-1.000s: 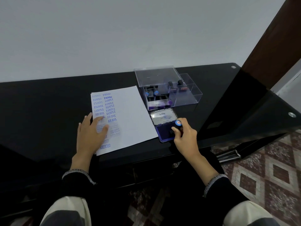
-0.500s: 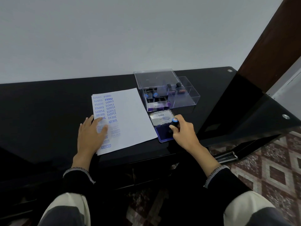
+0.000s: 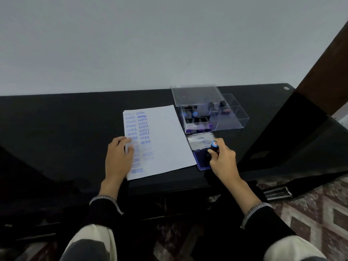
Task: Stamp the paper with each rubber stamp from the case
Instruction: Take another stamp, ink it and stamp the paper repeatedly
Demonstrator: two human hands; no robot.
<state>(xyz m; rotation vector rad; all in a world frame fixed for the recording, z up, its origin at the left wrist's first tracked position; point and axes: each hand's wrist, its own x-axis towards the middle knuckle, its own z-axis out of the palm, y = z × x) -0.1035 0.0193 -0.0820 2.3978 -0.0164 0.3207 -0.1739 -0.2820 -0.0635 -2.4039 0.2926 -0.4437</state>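
A white sheet of paper (image 3: 165, 136) lies on the black table, its left side covered with blue prints such as SAMPLE, AIR MAIL and AMENDED. My left hand (image 3: 117, 159) lies flat on the sheet's left edge. My right hand (image 3: 223, 161) grips a black rubber stamp (image 3: 214, 146) with a blue cap and holds it down on the purple ink pad (image 3: 202, 161). The pad's open lid (image 3: 200, 141) lies just behind it. The clear plastic case (image 3: 231, 119) stands behind the pad, with several stamps inside.
The black table (image 3: 66, 125) runs along a pale wall. Its front edge is close to my wrists. A dark glass panel (image 3: 301, 140) slopes down on the right, above a patterned floor (image 3: 310, 210). My knees show at the bottom.
The view has shifted slightly. My right hand with the stamp has moved a little to the left over the ink pad. My left hand stays on the paper.
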